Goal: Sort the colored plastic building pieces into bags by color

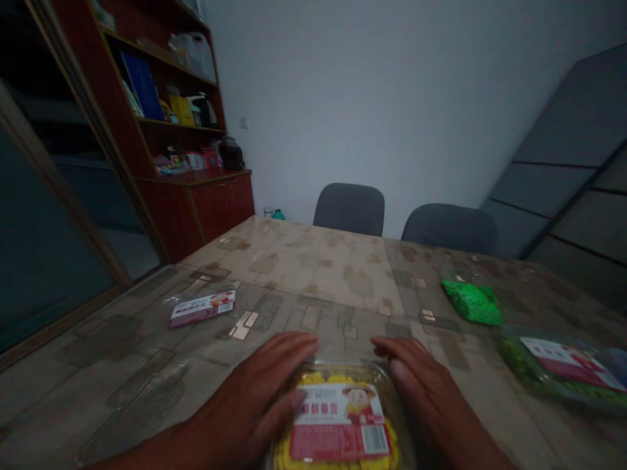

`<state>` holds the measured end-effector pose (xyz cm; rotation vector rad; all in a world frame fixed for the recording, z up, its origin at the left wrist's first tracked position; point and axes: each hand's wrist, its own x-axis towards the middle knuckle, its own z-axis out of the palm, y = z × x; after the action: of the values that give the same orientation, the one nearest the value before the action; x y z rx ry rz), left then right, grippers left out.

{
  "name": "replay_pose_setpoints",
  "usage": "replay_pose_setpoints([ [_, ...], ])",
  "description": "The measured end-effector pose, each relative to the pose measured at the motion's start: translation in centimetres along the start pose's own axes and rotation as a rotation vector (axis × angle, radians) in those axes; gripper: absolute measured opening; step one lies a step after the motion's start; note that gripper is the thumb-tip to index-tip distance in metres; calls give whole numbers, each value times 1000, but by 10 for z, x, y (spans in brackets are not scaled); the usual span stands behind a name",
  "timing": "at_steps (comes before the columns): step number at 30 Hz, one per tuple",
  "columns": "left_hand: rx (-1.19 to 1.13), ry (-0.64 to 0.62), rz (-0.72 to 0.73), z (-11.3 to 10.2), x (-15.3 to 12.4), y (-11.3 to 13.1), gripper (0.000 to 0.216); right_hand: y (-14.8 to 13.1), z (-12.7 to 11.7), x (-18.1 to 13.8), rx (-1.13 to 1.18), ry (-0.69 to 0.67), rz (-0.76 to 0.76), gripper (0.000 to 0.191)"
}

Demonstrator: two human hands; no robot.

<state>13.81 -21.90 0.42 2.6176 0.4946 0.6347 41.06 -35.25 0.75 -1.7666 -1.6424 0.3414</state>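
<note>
A clear plastic food box (337, 418) stands at the table's near edge, filled with something yellow. Its lid bears a white and dark red label with a cartoon figure and a barcode. My left hand (259, 385) grips the box along its left side, the thumb on the label's edge and the fingers reaching toward the far corner. Against the right side rests my right hand (426, 385), fingers curving over the far right corner and partly blurred. The lower end of the box is cut off by the frame.
On the table (313, 267) lie a loose label strip (203, 308) at left and a bright green bundle (473, 301) at right. Another labelled clear box (563, 369) with green contents sits at far right. Two grey chairs (349, 207) stand behind; a red-brown cabinet (223, 205) is at left.
</note>
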Motion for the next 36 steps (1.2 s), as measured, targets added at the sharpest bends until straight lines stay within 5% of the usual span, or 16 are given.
replay_pose_setpoints([
  [2,103,-107,131,11,-8,4,78,13,10,-7,-135,-89,-266,64],
  [4,200,-81,195,30,-16,2,90,29,31,-16,-260,-90,-460,87],
  [10,418,68,236,75,-28,-13,76,47,72,-30,-540,26,-501,87],
  [15,425,25,241,72,-28,-13,82,33,63,-25,-546,29,-525,73],
  [21,316,-143,219,63,-25,-18,91,10,20,-18,-197,-270,-415,77],
  [26,315,-149,196,57,-24,-11,88,8,-13,-25,13,-296,-263,48],
  [31,312,-65,225,57,-24,-5,80,28,6,-39,-171,-178,-528,70],
  [36,327,-87,275,49,-26,2,78,26,23,-43,-405,-90,-583,74],
])
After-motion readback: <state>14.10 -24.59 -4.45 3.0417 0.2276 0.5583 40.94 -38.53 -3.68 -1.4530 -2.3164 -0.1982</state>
